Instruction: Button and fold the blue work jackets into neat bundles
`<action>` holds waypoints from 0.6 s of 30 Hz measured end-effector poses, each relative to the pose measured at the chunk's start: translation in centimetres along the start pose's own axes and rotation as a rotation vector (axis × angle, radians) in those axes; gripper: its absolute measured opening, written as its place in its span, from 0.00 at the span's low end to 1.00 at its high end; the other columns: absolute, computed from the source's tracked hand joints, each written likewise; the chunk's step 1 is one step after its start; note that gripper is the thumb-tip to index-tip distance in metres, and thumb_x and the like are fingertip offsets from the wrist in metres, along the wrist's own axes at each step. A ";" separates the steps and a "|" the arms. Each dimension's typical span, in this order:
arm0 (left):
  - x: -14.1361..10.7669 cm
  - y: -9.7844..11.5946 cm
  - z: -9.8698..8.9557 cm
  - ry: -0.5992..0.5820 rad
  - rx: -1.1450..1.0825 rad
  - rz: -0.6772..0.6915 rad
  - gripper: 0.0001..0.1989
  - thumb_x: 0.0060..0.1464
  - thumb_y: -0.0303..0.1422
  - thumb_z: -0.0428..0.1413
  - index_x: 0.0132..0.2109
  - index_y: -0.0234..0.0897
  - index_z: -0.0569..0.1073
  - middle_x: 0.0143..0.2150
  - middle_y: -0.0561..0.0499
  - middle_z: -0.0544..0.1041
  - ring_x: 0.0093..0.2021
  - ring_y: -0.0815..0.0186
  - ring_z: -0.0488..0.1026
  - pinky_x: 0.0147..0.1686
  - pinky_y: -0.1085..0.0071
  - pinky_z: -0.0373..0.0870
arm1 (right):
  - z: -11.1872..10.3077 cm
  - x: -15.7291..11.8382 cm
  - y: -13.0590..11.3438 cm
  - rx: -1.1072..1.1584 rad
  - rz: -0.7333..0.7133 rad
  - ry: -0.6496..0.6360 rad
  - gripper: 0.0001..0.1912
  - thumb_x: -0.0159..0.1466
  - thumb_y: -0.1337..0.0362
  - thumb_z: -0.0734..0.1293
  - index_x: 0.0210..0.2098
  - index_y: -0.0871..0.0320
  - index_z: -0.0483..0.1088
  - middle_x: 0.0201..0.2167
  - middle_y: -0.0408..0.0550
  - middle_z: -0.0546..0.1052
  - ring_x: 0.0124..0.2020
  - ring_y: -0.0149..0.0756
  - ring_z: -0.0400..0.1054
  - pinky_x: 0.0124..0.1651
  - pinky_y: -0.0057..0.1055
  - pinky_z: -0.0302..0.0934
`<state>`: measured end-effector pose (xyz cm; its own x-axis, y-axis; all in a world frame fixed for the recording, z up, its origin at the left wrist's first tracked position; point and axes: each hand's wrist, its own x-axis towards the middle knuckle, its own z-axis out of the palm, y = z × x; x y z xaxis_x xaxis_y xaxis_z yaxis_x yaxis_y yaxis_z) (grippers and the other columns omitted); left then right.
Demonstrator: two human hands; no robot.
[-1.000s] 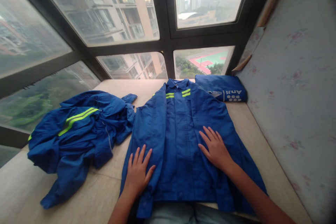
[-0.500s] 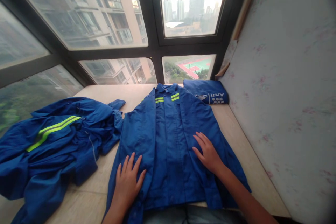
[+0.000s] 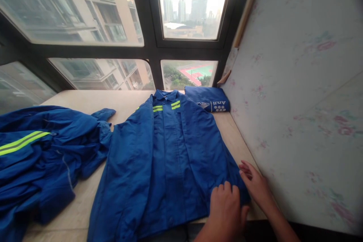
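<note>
A blue work jacket (image 3: 168,159) lies front up on the wooden surface, collar at the far end, with yellow-green reflective strips on its chest. Both sleeves rest along its front. My left hand (image 3: 225,206) is at the lower right of the jacket, knuckles up, its fingers curled down onto the sleeve end; the fingertips are hidden. Beside it, at the jacket's right edge, my right hand (image 3: 256,185) has its fingers loosely bent and apart, with nothing visible in them.
Another blue jacket (image 3: 56,159) lies crumpled on the left. Behind the spread jacket's right shoulder sits a folded blue garment (image 3: 210,98) with white lettering. A floral-papered wall (image 3: 297,121) borders the right side, and framed windows (image 3: 190,49) stand at the back.
My left hand has moved from the left sleeve across to the right sleeve's end, and its fingers have curled. My right hand has slid right and down to the jacket's edge. The view has turned right.
</note>
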<state>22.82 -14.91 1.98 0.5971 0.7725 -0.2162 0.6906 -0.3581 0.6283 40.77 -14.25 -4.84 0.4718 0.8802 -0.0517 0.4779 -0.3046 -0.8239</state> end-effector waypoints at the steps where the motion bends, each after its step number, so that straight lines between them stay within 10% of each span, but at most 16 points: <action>1: 1.1 0.7 0.3 -0.012 0.046 -0.023 0.22 0.53 0.44 0.58 0.50 0.34 0.73 0.44 0.32 0.74 0.47 0.43 0.73 0.44 0.48 0.69 | -0.3 0.1 -0.2 0.002 0.013 -0.010 0.27 0.58 0.52 0.63 0.53 0.58 0.70 0.46 0.56 0.79 0.43 0.45 0.77 0.48 0.41 0.71; 9: 3.0 -0.1 -1.9 -0.060 0.082 -0.068 0.15 0.52 0.28 0.51 0.48 0.36 0.71 0.41 0.42 0.79 0.40 0.51 0.78 0.36 0.61 0.70 | -1.5 0.5 -0.2 0.032 0.026 -0.167 0.25 0.56 0.53 0.66 0.50 0.57 0.73 0.41 0.52 0.81 0.38 0.43 0.77 0.45 0.38 0.71; 14: 2.7 0.7 -3.1 0.151 -0.153 -0.068 0.11 0.57 0.32 0.48 0.46 0.43 0.70 0.43 0.49 0.79 0.43 0.59 0.77 0.40 0.67 0.68 | -1.9 0.8 0.7 0.128 0.094 -0.247 0.27 0.54 0.51 0.68 0.50 0.57 0.73 0.42 0.52 0.81 0.42 0.46 0.77 0.48 0.39 0.70; 18: 3.0 1.9 -2.2 0.063 -0.155 -0.025 0.14 0.58 0.39 0.49 0.49 0.41 0.70 0.46 0.45 0.78 0.45 0.54 0.76 0.41 0.63 0.69 | -2.6 1.1 -0.1 0.188 0.206 -0.285 0.30 0.55 0.44 0.67 0.50 0.58 0.74 0.43 0.54 0.81 0.46 0.48 0.76 0.47 0.39 0.71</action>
<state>24.99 -12.12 4.21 0.5508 0.8129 -0.1891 0.6305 -0.2568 0.7325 43.18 -14.20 -3.35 0.3060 0.8816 -0.3594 0.2386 -0.4364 -0.8675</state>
